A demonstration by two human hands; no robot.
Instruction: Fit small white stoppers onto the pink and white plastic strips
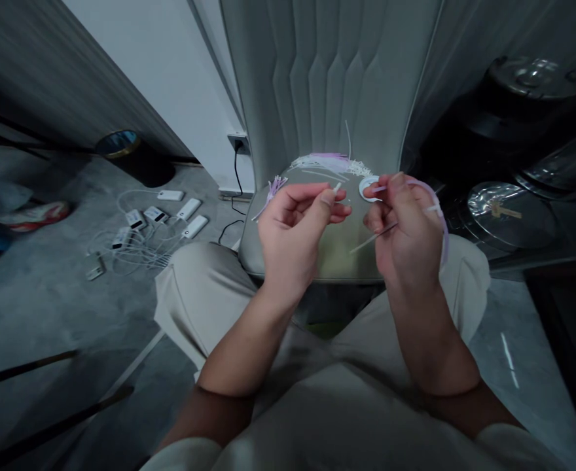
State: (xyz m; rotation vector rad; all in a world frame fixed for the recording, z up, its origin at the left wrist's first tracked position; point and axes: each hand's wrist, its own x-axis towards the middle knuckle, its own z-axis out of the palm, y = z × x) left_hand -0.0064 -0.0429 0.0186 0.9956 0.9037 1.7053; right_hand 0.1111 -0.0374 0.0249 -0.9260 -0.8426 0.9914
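Observation:
My left hand [295, 219] is closed, with thumb and forefinger pinching a small white piece [338, 188] above the chair seat. Opposite it, my right hand [408, 226] grips a thin, pale purple flexible strip [430, 191]. The strip bends over the back of that hand and carries a white joint [434, 207]. A thin light end [364, 244] sticks out from the right fingers toward the lower left. Behind the hands, many purple and white thin strips [324, 161] lie on the seat with small white pieces [360, 168]. A white round dish [368, 188] is partly covered by my right fingers.
The grey padded chair [337, 72] stands between my knees. To the left are a dark bin [138, 160], white power banks [188, 209] with tangled cables on the floor, and a wall socket [239, 142]. Clear round lids [511, 208] and dark pots are at the right.

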